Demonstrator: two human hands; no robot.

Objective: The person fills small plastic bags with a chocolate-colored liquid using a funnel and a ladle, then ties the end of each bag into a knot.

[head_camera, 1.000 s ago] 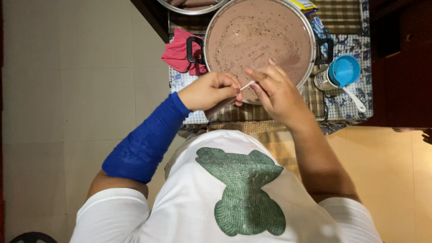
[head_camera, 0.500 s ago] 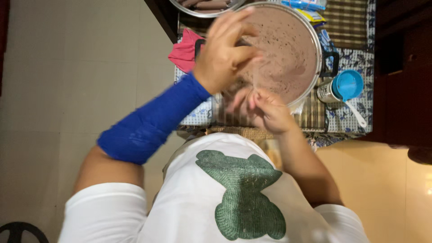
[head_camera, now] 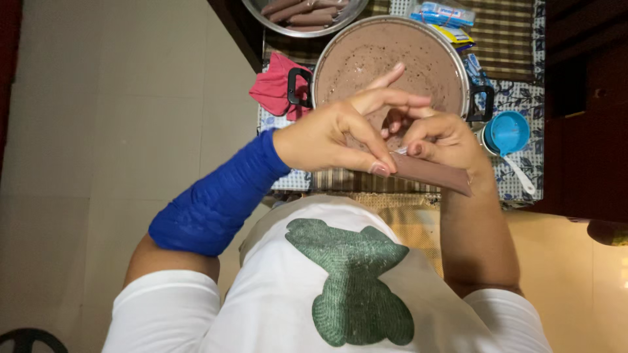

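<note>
My right hand [head_camera: 439, 136] grips a long thin plastic pouch [head_camera: 432, 172] filled with brown liquid, lying across my wrist. My left hand [head_camera: 340, 134], with a blue sleeve on the forearm, pinches the pouch's clear open end with thumb and fingers, the forefinger raised. Both hands are held in front of a large steel pot [head_camera: 458, 59] full of the same brown mixture.
A steel bowl [head_camera: 261, 14] of filled brown pouches sits at the top. A pink cloth [head_camera: 275, 88] lies left of the pot's handle. A blue funnel [head_camera: 507, 133] with a white spoon is on the right, on the checked tablecloth [head_camera: 288, 180]. Packets [head_camera: 445, 13] lie behind the pot.
My left hand went up over the pot and has come back down to the pouch's end. The filled pouch now lies across my right wrist.
</note>
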